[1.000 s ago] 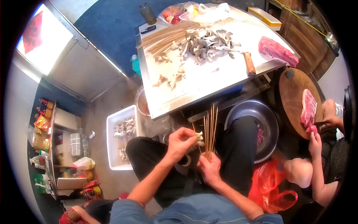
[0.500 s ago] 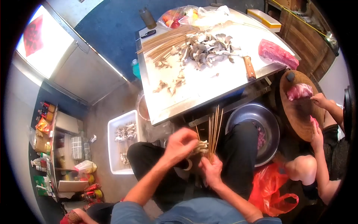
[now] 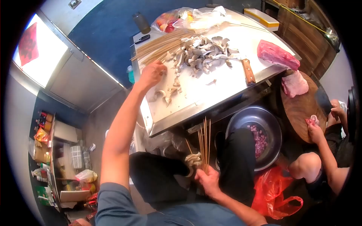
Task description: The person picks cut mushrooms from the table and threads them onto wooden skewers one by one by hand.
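Observation:
My left hand (image 3: 152, 74) reaches over the left part of the white table (image 3: 188, 101), fingers curled near small mushroom pieces (image 3: 166, 96); what they hold, if anything, is hidden. Above my lap, my right hand (image 3: 208, 180) is closed around upright wooden skewers (image 3: 204, 145). Beside them, a cluster of mushroom pieces (image 3: 193, 159) sits on a skewer. On the table lie a heap of grey mushrooms (image 3: 207, 52) and, to its left, a spread of loose skewers (image 3: 158, 47).
A knife (image 3: 248, 71) and raw meat (image 3: 277, 54) are on the table's right. Below stands a metal bowl (image 3: 233, 120) with chopped meat. At right, a co-worker's hands (image 3: 316, 132) are by a round chopping board (image 3: 298, 113). A red plastic bag (image 3: 273, 194) lies near my right leg.
My left hand has left the skewered mushrooms and moved up and left over the table. My right hand still holds the skewers, slightly lower. The co-worker's hands and the board meat have shifted.

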The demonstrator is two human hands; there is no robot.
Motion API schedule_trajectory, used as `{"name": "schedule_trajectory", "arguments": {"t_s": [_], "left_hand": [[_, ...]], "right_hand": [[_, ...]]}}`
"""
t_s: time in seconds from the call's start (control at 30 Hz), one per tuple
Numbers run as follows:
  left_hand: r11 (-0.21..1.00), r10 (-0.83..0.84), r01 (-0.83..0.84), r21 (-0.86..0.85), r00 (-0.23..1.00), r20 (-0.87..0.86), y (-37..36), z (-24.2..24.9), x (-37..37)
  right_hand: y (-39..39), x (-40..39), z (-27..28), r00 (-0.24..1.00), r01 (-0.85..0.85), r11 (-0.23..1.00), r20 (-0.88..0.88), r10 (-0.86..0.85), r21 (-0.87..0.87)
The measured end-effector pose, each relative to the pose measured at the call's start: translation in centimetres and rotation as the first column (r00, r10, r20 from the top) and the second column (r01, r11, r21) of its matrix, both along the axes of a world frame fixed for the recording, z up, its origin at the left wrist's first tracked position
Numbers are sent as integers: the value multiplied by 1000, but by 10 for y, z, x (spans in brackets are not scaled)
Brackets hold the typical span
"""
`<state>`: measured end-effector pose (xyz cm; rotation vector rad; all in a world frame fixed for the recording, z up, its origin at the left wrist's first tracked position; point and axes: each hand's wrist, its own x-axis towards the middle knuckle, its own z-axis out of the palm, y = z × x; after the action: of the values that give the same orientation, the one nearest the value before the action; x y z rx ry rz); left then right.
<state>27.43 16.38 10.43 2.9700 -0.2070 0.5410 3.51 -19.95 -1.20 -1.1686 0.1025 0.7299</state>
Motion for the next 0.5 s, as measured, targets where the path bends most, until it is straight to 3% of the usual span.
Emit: {"name": "schedule_trajectory", "arguments": {"t_s": [0.07, 0.23, 0.3, 0.33, 0.4, 0.43, 0.5], "left_hand": [[992, -10, 19, 121, 997, -75, 4, 1, 9], [999, -23, 21, 48, 999, 43, 3, 11, 3], [962, 61, -36, -271, 994, 86, -6, 18, -11], [962, 61, -35, -270, 994, 87, -14, 23, -21], [774, 135, -142, -617, 989, -58, -34, 33, -44], [774, 139, -144, -617, 989, -56, -43, 34, -56], [334, 34, -4, -943, 999, 7, -62, 32, -80]], "right_hand": [[0, 1, 0, 1000, 11, 1000, -21, -10, 20], [-3, -1, -4, 999, -28, 999, -17, 28, 16], [-2, 0, -1, 1000, -9, 1000, -6, 9, 17], [-2, 0, 0, 1000, 8, 1000, 5, -8, 16], [-2, 0, 0, 1000, 8, 1000, 18, -8, 11], [-2, -1, 0, 1000, 7, 1000, 30, -7, 4], [-2, -3, 2, 1000, 6, 1000, 29, -7, 22]]}}
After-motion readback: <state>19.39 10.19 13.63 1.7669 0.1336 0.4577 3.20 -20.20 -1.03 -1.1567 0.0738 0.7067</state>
